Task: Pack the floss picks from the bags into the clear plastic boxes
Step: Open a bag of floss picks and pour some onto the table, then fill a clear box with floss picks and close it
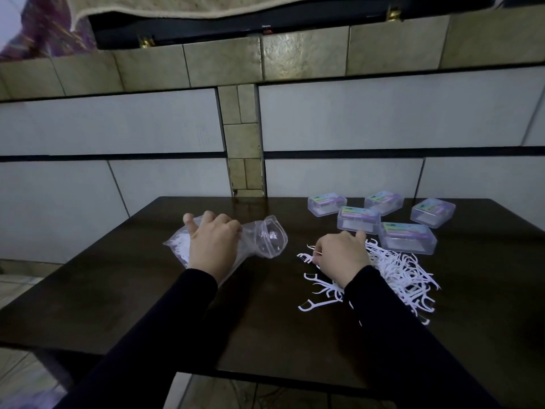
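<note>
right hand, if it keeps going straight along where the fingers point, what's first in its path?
Probably the nearest clear plastic box: the right hand points away from the person over the loose floss picks, fingertips just short of that box. Depth is unclear.

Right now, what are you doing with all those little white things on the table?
A person is sorting floss picks to pack them into boxes. The left hand grips a clear plastic bag that has some picks in it. The right hand pinches a pick from the loose pile of floss picks spread on the dark table. Five clear plastic boxes sit closed just behind the pile, and none looks filled yet.
</note>
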The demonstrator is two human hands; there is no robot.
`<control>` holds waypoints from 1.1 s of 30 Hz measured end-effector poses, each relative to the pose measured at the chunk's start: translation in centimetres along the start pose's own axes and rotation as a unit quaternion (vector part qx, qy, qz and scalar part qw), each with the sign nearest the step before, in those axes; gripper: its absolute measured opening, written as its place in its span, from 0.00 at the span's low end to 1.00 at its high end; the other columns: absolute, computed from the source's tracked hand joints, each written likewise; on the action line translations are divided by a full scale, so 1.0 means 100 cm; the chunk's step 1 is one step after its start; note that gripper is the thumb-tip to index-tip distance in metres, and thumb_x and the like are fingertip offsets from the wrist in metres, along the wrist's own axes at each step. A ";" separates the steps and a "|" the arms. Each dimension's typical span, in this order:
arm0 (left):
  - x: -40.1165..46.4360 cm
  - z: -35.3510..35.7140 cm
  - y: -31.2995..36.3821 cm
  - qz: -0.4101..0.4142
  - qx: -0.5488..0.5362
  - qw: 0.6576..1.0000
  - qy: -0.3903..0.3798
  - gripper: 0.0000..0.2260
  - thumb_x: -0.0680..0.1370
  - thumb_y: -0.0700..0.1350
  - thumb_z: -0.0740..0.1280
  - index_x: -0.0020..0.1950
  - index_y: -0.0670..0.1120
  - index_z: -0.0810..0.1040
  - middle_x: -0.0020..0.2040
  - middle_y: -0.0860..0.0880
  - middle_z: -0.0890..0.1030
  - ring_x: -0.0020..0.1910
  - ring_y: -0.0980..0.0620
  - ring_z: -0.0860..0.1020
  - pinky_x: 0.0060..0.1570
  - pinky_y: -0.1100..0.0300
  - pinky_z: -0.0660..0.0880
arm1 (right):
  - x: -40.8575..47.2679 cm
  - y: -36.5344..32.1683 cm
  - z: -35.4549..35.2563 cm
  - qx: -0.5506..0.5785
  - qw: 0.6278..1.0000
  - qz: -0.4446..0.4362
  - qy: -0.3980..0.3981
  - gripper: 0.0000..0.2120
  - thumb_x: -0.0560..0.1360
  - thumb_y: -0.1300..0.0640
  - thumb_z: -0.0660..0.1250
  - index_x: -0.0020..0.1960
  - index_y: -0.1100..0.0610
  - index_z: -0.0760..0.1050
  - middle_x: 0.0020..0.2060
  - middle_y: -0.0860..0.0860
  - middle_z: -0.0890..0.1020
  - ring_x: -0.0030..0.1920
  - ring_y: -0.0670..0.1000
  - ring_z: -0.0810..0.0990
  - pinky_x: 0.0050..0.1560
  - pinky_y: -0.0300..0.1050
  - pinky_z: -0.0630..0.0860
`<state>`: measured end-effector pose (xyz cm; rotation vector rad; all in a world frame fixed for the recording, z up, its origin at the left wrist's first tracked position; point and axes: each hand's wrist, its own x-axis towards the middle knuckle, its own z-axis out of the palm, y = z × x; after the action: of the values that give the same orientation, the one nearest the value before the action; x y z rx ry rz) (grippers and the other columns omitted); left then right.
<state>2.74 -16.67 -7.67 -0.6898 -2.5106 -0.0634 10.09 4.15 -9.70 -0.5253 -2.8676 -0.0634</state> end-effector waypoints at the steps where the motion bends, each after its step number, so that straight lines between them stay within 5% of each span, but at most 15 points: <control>1: 0.000 0.000 0.000 -0.008 -0.001 1.000 0.004 0.11 0.80 0.46 0.61 0.59 0.54 0.78 0.60 0.54 0.77 0.62 0.49 0.70 0.65 0.41 0.53 | 0.000 0.000 0.000 0.007 1.000 -0.002 -0.004 0.10 0.78 0.45 0.64 0.54 0.48 0.79 0.49 0.48 0.82 0.56 0.51 0.75 0.60 0.53 0.60; 8: 0.010 -0.015 0.037 0.009 -0.063 0.997 0.051 0.17 0.75 0.47 0.64 0.65 0.53 0.75 0.66 0.54 0.74 0.67 0.49 0.66 0.68 0.41 0.53 | -0.006 0.001 -0.017 0.098 0.994 -0.045 0.020 0.17 0.76 0.39 0.63 0.62 0.44 0.76 0.58 0.45 0.78 0.61 0.50 0.73 0.62 0.54 0.62; 12: 0.013 -0.014 0.073 0.046 -0.094 0.990 0.093 0.16 0.74 0.46 0.65 0.61 0.53 0.78 0.60 0.54 0.78 0.60 0.49 0.72 0.62 0.44 0.54 | -0.008 0.019 -0.032 0.123 0.991 -0.025 0.042 0.14 0.76 0.41 0.63 0.58 0.43 0.77 0.55 0.42 0.80 0.58 0.48 0.75 0.63 0.54 0.62; 19: 0.026 -0.001 0.135 0.127 -0.248 0.955 0.103 0.10 0.70 0.42 0.64 0.47 0.47 0.82 0.42 0.49 0.81 0.41 0.44 0.77 0.42 0.52 0.72 | -0.008 0.078 -0.035 0.177 0.975 0.058 0.120 0.10 0.76 0.49 0.62 0.54 0.46 0.79 0.52 0.44 0.81 0.56 0.50 0.77 0.58 0.50 0.68; 24: 0.047 0.007 0.186 0.158 -0.353 0.922 0.031 0.10 0.76 0.41 0.66 0.56 0.43 0.80 0.52 0.46 0.81 0.54 0.47 0.77 0.53 0.58 0.71 | -0.009 0.126 -0.028 0.217 0.963 0.091 0.132 0.14 0.74 0.53 0.64 0.59 0.47 0.78 0.58 0.49 0.78 0.60 0.52 0.74 0.60 0.49 0.68; 33: 0.087 0.036 0.249 0.237 -0.287 0.922 -0.104 0.16 0.81 0.50 0.62 0.67 0.46 0.74 0.65 0.47 0.75 0.65 0.48 0.70 0.63 0.56 0.66 | -0.005 0.189 -0.005 0.241 0.964 0.107 -0.023 0.37 0.72 0.51 0.67 0.76 0.43 0.53 0.74 0.51 0.63 0.72 0.55 0.61 0.68 0.55 0.58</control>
<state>6.79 9.60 -8.62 -1.5974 -2.4451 -0.5954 17.31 21.60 -9.31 -0.7270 -2.7030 0.6696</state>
